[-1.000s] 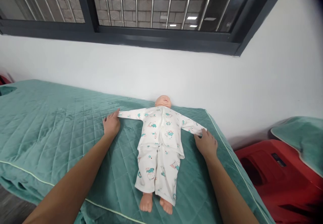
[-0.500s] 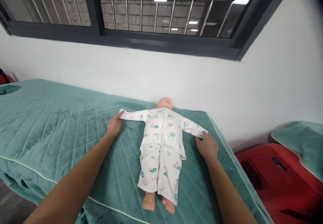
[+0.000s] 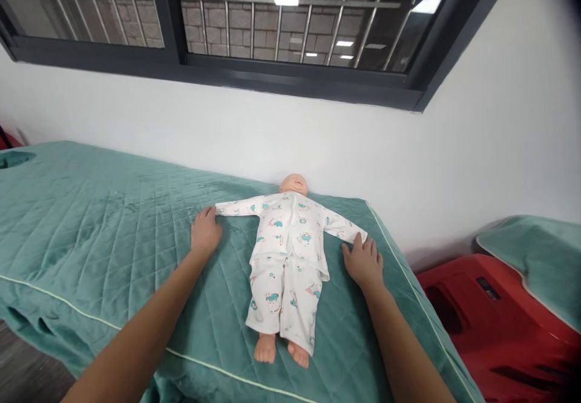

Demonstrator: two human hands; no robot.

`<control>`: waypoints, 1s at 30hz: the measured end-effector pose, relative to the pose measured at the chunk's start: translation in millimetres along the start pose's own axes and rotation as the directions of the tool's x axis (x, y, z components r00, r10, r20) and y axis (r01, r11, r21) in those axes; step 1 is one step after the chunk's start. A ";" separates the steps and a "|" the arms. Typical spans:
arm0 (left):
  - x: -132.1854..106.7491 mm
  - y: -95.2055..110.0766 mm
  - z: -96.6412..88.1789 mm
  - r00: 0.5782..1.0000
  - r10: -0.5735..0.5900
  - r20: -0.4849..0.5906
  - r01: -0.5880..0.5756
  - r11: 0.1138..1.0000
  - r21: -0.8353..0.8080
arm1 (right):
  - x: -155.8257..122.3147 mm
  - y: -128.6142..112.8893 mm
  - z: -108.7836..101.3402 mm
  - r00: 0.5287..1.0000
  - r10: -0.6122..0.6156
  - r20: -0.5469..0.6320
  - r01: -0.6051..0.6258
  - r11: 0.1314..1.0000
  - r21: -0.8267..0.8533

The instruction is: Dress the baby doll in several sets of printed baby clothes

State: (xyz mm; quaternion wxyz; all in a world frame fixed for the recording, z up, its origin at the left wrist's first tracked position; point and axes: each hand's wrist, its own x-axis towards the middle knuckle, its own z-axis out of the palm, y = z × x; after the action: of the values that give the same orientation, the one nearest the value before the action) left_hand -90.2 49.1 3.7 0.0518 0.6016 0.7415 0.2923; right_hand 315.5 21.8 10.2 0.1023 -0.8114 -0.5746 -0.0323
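A baby doll [image 3: 287, 252] in white printed pyjamas lies on its back on a green quilted bed cover [image 3: 104, 221], arms spread wide, head towards the wall. My left hand [image 3: 205, 232] lies flat on the cover with its fingertips at the end of the doll's outstretched sleeve. Beside the other sleeve end, my right hand [image 3: 362, 261] rests flat with fingers spread. Neither hand holds anything.
A white wall with a dark-framed barred window [image 3: 281, 28] runs behind the bed. A red plastic piece of furniture [image 3: 494, 324] with a green cover [image 3: 540, 258] stands at the right. The bed's right edge lies just past my right hand.
Both hands have let go of the sleeve ends and now lie flat and open beside them. The doll's arms stay spread.
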 end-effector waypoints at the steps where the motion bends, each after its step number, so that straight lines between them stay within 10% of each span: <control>1: -15.5 4.2 -1.1 0.999 0.008 -0.036 -0.010 0.998 -0.060 | -8.4 -3.3 -3.1 1.000 -0.026 -0.011 0.026 0.999 0.030; 4: -78.8 16.6 -5.1 0.989 0.132 -0.062 -0.145 0.934 -0.325 | -46.7 -20.4 -21.6 0.956 -0.272 -0.111 0.292 0.925 0.244; 7: -149.0 25.3 -12.3 0.954 0.292 0.061 -0.243 0.879 -0.411 | -98.9 -43.0 -51.6 0.822 -0.538 -0.185 0.547 0.657 0.518; 12: -212.4 31.5 -25.5 0.905 0.409 0.116 -0.351 0.873 -0.338 | -164.1 -68.4 -87.8 0.607 -0.792 0.066 0.626 0.527 0.575; 21: -213.4 38.6 -13.1 0.916 0.400 0.033 -0.381 0.892 -0.243 | -190.6 -90.4 -69.3 0.679 -0.726 0.107 0.692 0.682 0.236; 30: -226.9 38.5 -34.7 0.915 0.399 0.052 -0.366 0.879 -0.305 | -206.2 -75.4 -69.5 0.718 -0.691 -0.089 0.658 0.630 0.413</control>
State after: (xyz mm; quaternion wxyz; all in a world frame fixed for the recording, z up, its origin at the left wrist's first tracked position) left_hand -10.5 -169.1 -11.0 0.1220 0.7379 0.5530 0.3672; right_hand 179.6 -159.1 52.8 0.2306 -0.4966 -0.8324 0.0863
